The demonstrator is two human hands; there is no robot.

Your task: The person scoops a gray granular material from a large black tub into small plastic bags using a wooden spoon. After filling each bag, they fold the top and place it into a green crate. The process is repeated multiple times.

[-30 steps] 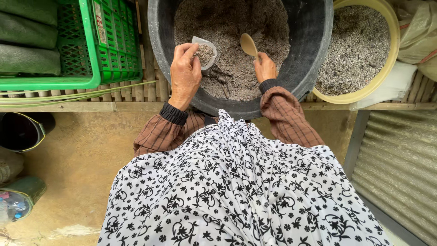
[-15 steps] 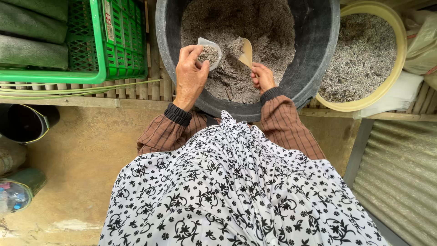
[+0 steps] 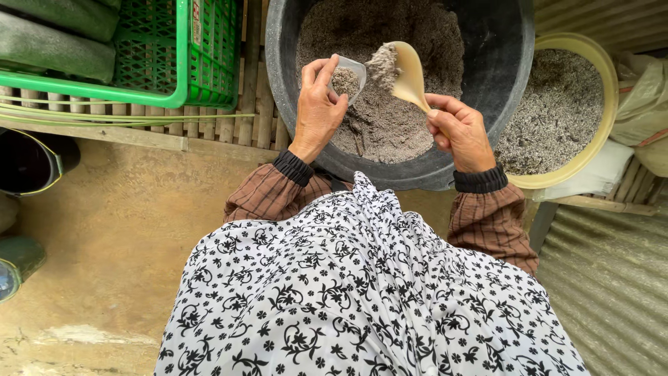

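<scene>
My left hand [image 3: 318, 110] holds a small clear plastic bag [image 3: 348, 75] partly filled with grey grainy mix, over the big black tub [image 3: 508, 63]. The tub is full of the same grey mix [image 3: 390, 104]. My right hand [image 3: 460, 132] grips a pale wooden spoon [image 3: 409, 75] by its handle. The spoon is lifted and heaped with mix, its bowl right beside the bag's mouth.
A yellow basin [image 3: 588, 146] of grey mix stands right of the tub. A green plastic crate [image 3: 174, 69] with dark green rolls sits at the left on a slatted bamboo bench [image 3: 229, 125]. Dark containers [image 3: 31, 163] stand on the bare floor at left; corrugated sheet [image 3: 612, 278] lies at right.
My right hand dug the spoon into the mix, then lifted it loaded and swung it up beside the bag. The left hand kept hold of the bag.
</scene>
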